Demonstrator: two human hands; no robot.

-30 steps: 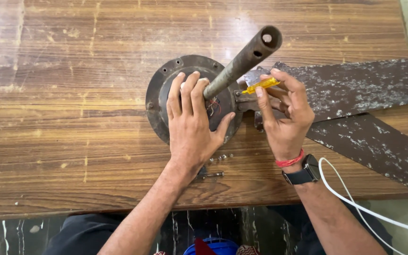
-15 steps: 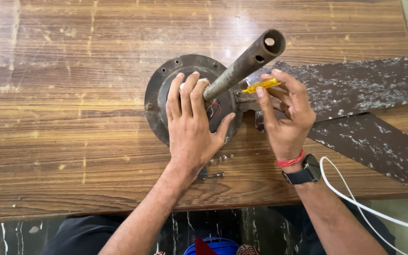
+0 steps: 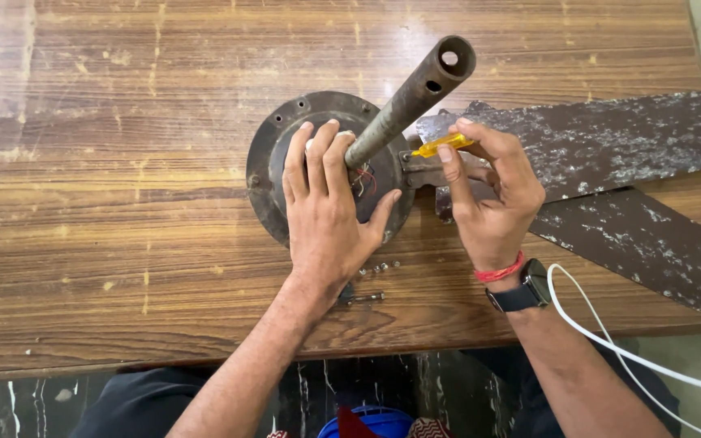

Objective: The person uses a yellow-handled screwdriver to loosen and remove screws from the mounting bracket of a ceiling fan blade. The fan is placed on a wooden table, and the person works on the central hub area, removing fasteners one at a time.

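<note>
head view: the ceiling fan motor [image 3: 285, 162] lay flat on the wooden surface [image 3: 123, 243], a round dark metal housing that looked heavy and rigid, unlikely to slide unless pushed hard. its rusty downrod [image 3: 407, 101] rose at a slant from the hub, stiff and rough, a sound place to take hold; the worn rim of the housing was the other. the left hand [image 3: 326, 219] lay palm down over the near half of the housing, fingers spread and pressed flat against it just beside the foot of the downrod, thumb stretched toward the right; its grip closed on nothing. thin coloured wires [image 3: 364, 180] showed between the thumb and fingers, and looked fragile. the right hand [image 3: 492, 207] pinched a small yellow-handled screwdriver [image 3: 441, 146] between thumb and fingertips, its tip pointed at the blade bracket [image 3: 423, 172] just beside the hub. the two flaking brown fan blades [image 3: 610, 162] ran off beyond that grip to the right, thin and probably bendable. loose screws [image 3: 375, 268] lay near the left wrist. a white cable [image 3: 610, 341] trailed beside the right forearm.
</note>
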